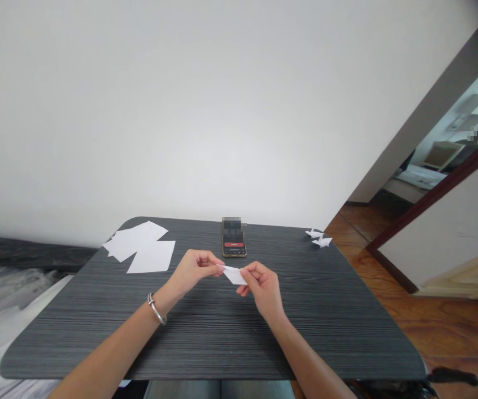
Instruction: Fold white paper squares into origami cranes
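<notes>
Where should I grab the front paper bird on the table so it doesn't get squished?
Come from above and gently pinch the paper bird at its middle. It's tiny, with thin, pointy ends, and it sits near the far right corner of the dark table.

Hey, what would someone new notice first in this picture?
The eye goes first to the small folded white paper, pinched between the left hand and right hand above the middle of the dark grey striped table. Loose white paper sheets lie toward the table's far left corner, and two small origami birds sit toward its far right corner. A phone lies at the far edge between them.
</notes>
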Demonstrator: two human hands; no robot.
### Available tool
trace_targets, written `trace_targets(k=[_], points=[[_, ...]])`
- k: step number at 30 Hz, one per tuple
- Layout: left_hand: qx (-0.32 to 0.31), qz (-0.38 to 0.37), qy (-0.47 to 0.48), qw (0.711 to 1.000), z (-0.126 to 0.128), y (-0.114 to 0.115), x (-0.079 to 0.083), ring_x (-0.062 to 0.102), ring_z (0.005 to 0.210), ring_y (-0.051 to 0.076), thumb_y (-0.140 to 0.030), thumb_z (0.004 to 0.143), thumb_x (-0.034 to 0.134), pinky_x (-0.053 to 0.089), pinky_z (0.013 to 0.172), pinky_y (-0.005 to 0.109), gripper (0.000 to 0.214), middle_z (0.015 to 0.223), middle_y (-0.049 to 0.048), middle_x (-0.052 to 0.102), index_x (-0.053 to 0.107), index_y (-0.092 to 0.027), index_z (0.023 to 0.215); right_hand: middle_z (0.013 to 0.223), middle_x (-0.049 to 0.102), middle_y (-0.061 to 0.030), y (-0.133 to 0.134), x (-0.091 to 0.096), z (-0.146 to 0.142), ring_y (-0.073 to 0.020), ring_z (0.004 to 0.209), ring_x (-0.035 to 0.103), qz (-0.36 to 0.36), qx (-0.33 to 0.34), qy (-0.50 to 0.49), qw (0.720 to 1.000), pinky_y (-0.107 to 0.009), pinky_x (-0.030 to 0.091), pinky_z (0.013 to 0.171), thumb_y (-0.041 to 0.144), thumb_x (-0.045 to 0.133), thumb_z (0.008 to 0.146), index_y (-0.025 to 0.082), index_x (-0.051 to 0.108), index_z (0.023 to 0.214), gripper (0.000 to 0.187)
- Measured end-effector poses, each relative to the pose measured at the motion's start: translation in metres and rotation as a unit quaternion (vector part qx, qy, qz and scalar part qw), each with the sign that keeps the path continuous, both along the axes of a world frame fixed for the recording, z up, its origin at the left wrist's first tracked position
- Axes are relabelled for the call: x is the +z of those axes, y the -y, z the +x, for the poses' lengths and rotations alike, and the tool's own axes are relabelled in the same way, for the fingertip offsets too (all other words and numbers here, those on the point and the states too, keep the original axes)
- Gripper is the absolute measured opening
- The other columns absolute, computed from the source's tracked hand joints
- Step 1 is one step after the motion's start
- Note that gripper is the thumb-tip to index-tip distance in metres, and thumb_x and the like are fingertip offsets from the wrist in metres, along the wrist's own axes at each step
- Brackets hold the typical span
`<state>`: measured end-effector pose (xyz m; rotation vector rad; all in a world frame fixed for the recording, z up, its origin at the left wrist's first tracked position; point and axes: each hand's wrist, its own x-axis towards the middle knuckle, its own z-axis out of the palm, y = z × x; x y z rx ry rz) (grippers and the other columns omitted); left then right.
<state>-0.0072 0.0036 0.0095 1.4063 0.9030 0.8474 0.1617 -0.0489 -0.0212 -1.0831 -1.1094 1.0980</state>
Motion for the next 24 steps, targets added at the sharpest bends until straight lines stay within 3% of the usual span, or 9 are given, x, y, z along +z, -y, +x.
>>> trace_targets(k=[12, 24], points=[[-0.039, -0.027, 0.065, 0.997, 0.0004, 0.0002, 0.0024, 0.061, 0.057, 0.009, -0.016, 0.064, 0.069, 0.048, 0.059, 0.021, 0.011, 0.061, 0.0014, 0.067, 0.063, -0.01, 0.07, 0.042, 0.059, 0.0025, 0.0013, 0.0002, 0.0015, -0.0101, 0.036, 0.054, 0.011, -0.002, 0.009, 1.0, -0.018, 0.042, 0.037, 0.039, 0.06, 0.073, 0.015, 0.055, 0.066, 0.026], [-0.03, -0.049, 0.065, 0.996, -0.001, -0.0007, 0.0006, 0.062, 0.059, 0.01, -0.019, 0.063, 0.07, 0.05, 0.061, 0.021, 0.013, 0.061, 0.0025, 0.068, 0.064, -0.009, 0.069, 0.044, 0.06, 0.0024, 0.0019, -0.001, 0.0026, -0.0095, 0.037, 0.055, 0.023, -0.003, 0.011, 1.0, -0.017, 0.042, 0.038, 0.037, 0.059, 0.074, 0.015, 0.055, 0.067, 0.024]])
